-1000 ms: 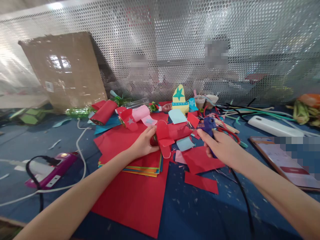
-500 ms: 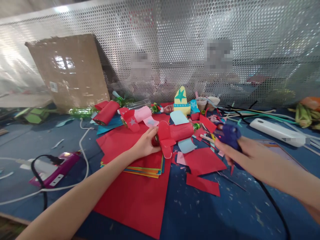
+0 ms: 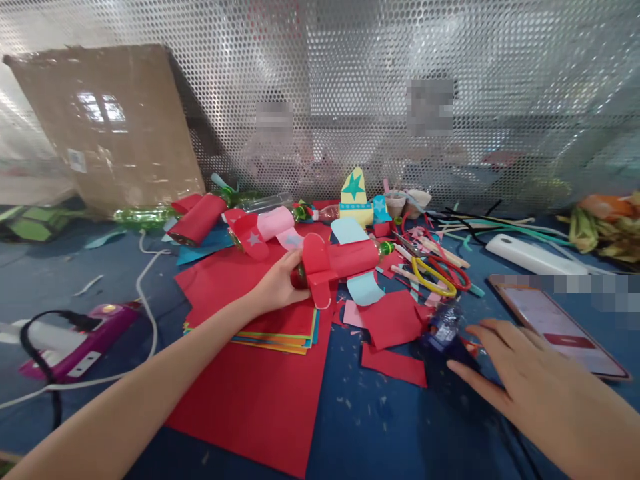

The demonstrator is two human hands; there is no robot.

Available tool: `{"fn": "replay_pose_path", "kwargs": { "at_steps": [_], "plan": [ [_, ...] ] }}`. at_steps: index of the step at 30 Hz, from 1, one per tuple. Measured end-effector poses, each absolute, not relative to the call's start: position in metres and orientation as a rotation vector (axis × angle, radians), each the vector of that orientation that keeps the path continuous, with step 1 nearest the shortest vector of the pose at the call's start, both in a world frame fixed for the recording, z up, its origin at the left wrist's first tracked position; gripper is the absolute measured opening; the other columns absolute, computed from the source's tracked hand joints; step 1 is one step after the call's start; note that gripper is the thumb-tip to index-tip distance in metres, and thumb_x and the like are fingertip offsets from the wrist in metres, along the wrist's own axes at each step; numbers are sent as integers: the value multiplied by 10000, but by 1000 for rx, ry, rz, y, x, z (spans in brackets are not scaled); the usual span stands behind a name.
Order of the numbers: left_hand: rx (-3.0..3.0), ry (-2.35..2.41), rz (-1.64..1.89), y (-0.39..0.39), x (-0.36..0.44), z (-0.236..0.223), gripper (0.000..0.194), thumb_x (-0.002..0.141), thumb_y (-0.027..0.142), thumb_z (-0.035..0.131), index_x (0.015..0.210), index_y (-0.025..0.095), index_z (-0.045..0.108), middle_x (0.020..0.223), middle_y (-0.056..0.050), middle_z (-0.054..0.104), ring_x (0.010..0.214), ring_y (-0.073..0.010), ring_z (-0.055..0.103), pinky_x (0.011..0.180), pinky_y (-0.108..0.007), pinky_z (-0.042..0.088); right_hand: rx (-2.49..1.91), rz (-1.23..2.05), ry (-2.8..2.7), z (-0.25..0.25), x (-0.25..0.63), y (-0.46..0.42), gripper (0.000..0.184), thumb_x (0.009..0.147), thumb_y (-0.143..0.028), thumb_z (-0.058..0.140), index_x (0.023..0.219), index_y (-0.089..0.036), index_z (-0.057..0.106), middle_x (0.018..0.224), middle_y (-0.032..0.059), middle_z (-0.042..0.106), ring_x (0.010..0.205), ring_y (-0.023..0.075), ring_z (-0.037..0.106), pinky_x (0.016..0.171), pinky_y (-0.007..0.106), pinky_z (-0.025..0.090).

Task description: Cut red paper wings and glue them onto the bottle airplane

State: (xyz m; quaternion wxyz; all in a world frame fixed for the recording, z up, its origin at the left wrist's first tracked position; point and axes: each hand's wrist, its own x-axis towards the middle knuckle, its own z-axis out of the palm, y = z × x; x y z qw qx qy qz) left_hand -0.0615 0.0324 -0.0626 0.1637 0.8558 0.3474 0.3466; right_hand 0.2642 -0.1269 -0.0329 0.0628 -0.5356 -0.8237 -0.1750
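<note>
My left hand is closed around the base end of a bottle plane. The bottle is wrapped in red paper, with pale blue paper wings and rounded red tail pieces; its green neck points right. My right hand has its fingers apart just right of a dark blue corded glue gun, which lies on the table, slightly blurred. Beneath the left hand is a stack of coloured paper over a large red sheet.
More bottle planes in red, pink and yellow lie behind. Scissors rest among scraps. A phone sits at right, a purple power strip at left. Perforated metal panel stands at the back.
My right hand has lowered the glue gun to the table and opened off it, uncovering the scissors and phone. My left hand still grips the bottle plane. The view has shifted slightly right.
</note>
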Motion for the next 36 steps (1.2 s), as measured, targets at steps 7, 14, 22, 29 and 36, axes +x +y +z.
{"fn": "replay_pose_path", "kwargs": {
  "at_steps": [7, 14, 22, 29, 36],
  "plan": [
    [2445, 976, 991, 32, -62, -62, 453, 684, 236, 666, 1101, 159, 507, 1045, -73, 580, 959, -254, 580, 835, -382, 498, -1411, -239, -2523, -45, 216, -115, 55, 771, -170, 623, 813, -184, 656, 788, 77, 714, 691, 237, 683, 596, 343, 569],
    [2459, 933, 1021, 31, -63, -62, 446, 690, 234, 655, 1106, 172, 509, 1043, -72, 583, 960, -254, 586, 813, -371, 509, -1522, 55, -2495, -54, 209, -112, 145, 710, -65, 634, 729, -201, 587, 760, 37, 648, 705, 220, 651, 584, 321, 530],
    [2516, 877, 1040, 32, -63, -65, 483, 699, 258, 693, 1139, 179, 511, 1115, -102, 596, 1023, -278, 582, 879, -404, 489, -1342, 650, -2218, 3, 222, -74, 217, 903, -267, 445, 983, -284, 646, 1007, 21, 685, 935, 188, 634, 821, 314, 491],
    [2493, 884, 1027, 30, -62, -63, 530, 702, 260, 697, 1185, 177, 497, 1162, -117, 585, 1069, -290, 575, 894, -420, 490, -1403, 890, -1821, 17, 208, -1, 92, 766, -203, 606, 855, -191, 624, 812, 11, 686, 772, 163, 637, 727, 299, 484],
    [2502, 909, 1026, 30, -63, -64, 565, 693, 266, 712, 1207, 182, 492, 1157, -118, 595, 1037, -292, 595, 872, -424, 505, -1357, 1019, -1657, 4, 195, 26, 107, 755, -253, 630, 806, -159, 638, 726, -10, 660, 639, 112, 602, 593, 233, 480]
  ]
}}
